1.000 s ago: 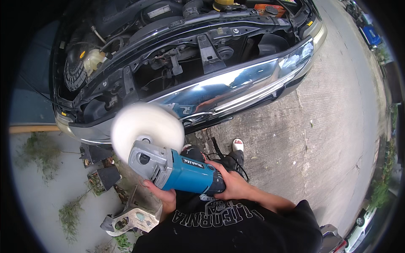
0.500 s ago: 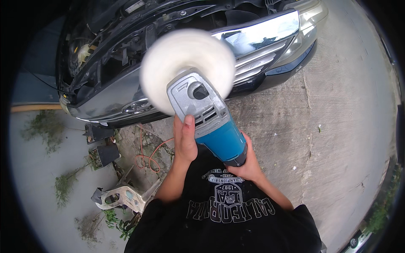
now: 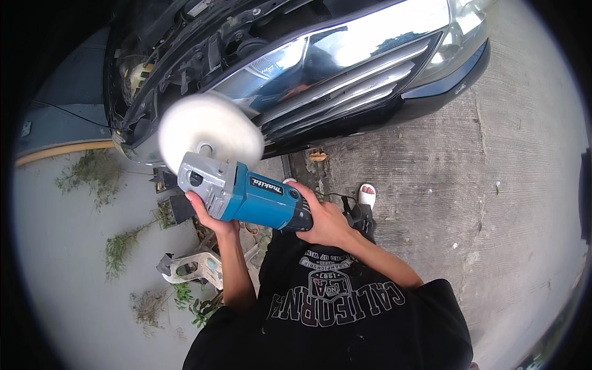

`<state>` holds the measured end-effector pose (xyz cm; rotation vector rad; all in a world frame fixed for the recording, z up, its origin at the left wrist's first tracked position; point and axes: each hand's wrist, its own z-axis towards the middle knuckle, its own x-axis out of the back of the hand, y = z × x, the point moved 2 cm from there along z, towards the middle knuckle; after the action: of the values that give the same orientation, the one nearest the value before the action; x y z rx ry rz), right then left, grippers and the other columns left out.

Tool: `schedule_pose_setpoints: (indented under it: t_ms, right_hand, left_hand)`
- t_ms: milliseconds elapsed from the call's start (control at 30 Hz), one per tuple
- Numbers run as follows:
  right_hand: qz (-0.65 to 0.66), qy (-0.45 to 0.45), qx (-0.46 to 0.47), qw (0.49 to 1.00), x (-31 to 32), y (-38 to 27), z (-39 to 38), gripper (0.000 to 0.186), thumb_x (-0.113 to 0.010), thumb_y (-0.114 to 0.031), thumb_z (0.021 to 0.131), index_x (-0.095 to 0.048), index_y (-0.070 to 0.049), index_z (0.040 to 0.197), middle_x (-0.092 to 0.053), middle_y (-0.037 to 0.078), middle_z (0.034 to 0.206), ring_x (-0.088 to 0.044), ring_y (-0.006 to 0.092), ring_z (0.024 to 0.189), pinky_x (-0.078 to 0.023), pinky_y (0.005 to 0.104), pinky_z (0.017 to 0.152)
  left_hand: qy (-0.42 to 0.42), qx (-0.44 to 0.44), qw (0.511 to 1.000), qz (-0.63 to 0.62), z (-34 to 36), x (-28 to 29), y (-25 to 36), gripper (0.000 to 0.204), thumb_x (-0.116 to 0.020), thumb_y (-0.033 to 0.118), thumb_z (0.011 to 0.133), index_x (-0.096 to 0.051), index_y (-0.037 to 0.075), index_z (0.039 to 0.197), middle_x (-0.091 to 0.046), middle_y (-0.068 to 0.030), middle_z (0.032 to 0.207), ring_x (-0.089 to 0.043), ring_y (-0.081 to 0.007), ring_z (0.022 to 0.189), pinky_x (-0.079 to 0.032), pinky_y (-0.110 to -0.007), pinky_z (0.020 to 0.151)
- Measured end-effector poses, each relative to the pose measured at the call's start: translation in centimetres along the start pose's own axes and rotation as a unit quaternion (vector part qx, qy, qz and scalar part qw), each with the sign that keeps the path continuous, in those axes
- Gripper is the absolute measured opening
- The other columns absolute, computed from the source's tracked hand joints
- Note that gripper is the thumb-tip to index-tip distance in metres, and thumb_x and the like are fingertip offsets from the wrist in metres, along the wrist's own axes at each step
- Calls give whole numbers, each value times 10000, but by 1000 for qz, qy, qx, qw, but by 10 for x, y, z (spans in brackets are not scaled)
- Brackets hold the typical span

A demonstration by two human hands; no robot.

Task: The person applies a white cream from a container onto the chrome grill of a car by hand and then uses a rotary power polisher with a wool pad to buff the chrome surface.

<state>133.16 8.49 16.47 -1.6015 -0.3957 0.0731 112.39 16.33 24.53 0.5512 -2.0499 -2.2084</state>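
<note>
A blue polisher with a grey metal head is held in both my hands across my front. My left hand supports its head from below, fingers around the casing. At the dark rear end, my right hand is wrapped round the handle. The round white buffing pad is blurred as if spinning and stands before the left part of the car's front. Behind it is the dark car, with a shiny chrome grille strip and its engine bay open. Whether the pad touches the car, I cannot tell.
A pale plastic chair stands at the lower left beside potted plants. An orange cord lies on the ground near my left arm. My foot in a white slipper is on the ribbed concrete.
The polisher has swung left and lower, turning from upright to nearly sideways, with both hands still on it. Its pad has moved left from the grille's middle, and more of the chrome strip shows.
</note>
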Motion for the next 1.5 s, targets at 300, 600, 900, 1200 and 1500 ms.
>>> schedule_pose_setpoints:
  t_ms: [300,600,900,1200,1500]
  right_hand:
    - [-9,17,27,999,24,54,-15,1006,-761,-196,643,-218,-256,1488,-693,202,940,-662,433,821,-544,483,794]
    - [199,116,6,973,75,55,-75,1000,-765,-81,610,-275,-148,1479,-557,204,1302,-571,382,1188,-437,401,1025]
    - [273,143,-46,950,104,19,-103,995,-773,-75,645,-232,-79,1479,-512,179,1348,-541,292,1230,-410,392,1039]
    - [142,-9,-22,990,94,46,-74,1008,-758,-126,617,-238,-180,1478,-609,213,1218,-601,424,1108,-493,412,940]
    - [187,31,-106,976,148,26,-110,1058,-820,-98,614,-228,-113,1491,-494,199,1377,-513,360,1269,-400,426,1062]
  left_hand:
    - [1,-24,1000,5,-33,-19,-46,690,-325,565,1001,-346,27,1432,-517,-138,1332,-548,-266,1182,-436,-393,1007]
    - [-179,47,969,166,-65,-136,-23,651,-351,509,1029,-459,-54,1338,-550,-151,1283,-513,-209,1180,-373,-338,1027]
    - [-242,50,932,264,-66,-214,12,646,-349,486,1033,-472,-78,1324,-564,-169,1260,-512,-221,1147,-354,-335,1024]
    - [-41,35,990,127,-80,-107,-20,620,-337,507,1029,-393,-2,1379,-529,-134,1294,-542,-217,1164,-414,-354,1014]
    - [-134,97,979,117,-79,-143,-38,779,-299,644,979,-334,21,1445,-505,-125,1359,-541,-239,1201,-427,-379,1029]
